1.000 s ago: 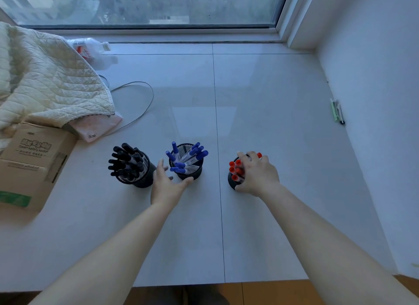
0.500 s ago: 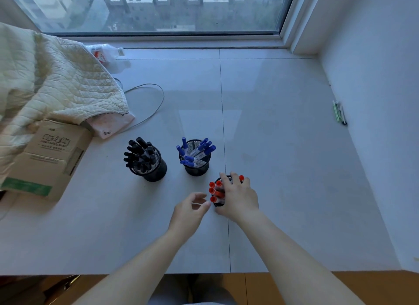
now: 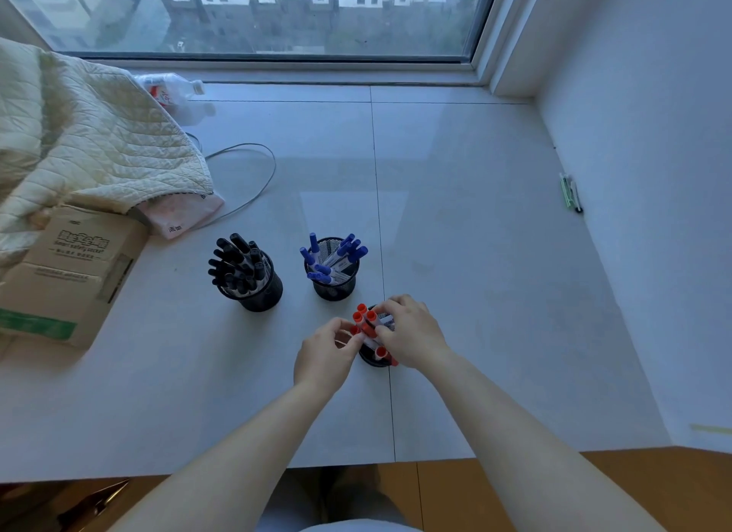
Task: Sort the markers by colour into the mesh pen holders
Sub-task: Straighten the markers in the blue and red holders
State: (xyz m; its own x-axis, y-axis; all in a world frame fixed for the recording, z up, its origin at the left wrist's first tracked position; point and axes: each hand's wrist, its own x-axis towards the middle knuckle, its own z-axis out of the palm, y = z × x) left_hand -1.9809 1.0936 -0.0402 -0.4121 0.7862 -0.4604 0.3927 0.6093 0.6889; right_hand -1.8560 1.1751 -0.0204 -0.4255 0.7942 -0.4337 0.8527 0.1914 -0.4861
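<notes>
Holder (image 3: 373, 360) of red markers (image 3: 364, 318) behind both hands

My left hand (image 3: 323, 355) and right hand (image 3: 412, 335) curl their fingers around the red-marker holder (image 3: 372, 360), forearms converging.

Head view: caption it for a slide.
Both hands grip red markers in the nearest mesh holder; black and blue sets stand behind.

Three black mesh holders, black markers (image 3: 237, 264) left, blue markers (image 3: 334, 256) middle, red markers (image 3: 366, 321) nearest
</notes>
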